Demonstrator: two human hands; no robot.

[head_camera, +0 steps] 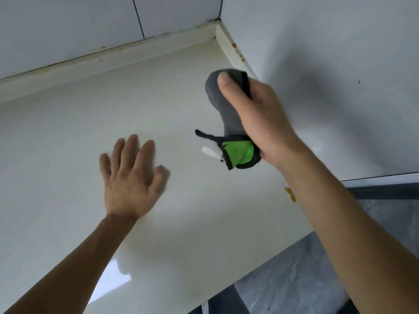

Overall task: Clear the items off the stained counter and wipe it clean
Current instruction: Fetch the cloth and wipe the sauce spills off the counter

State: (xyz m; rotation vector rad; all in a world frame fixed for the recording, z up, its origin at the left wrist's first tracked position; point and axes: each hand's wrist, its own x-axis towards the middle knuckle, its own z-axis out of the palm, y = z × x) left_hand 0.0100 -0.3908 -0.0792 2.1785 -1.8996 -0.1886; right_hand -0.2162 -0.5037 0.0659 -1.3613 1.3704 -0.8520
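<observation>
The counter (pixel 158 105) stood cleared, so wiping was in hand. The right hand (pixel 256 118) clutched the bunched cloth (pixel 229 114) near the right edge; the left hand (pixel 131 177) lay flat, fingers spread. Orange stains (pixel 290 194) along that edge likely needed scrubbing next.

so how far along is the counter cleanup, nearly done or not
Clearing looks done: no items show on the counter, and its middle looks clean. Wiping is in hand: the right hand grips a bunched grey and green cloth, while the left hand rests flat on the surface. Left to do: the orange stain near the right edge and the spots along the back corner strip.
</observation>
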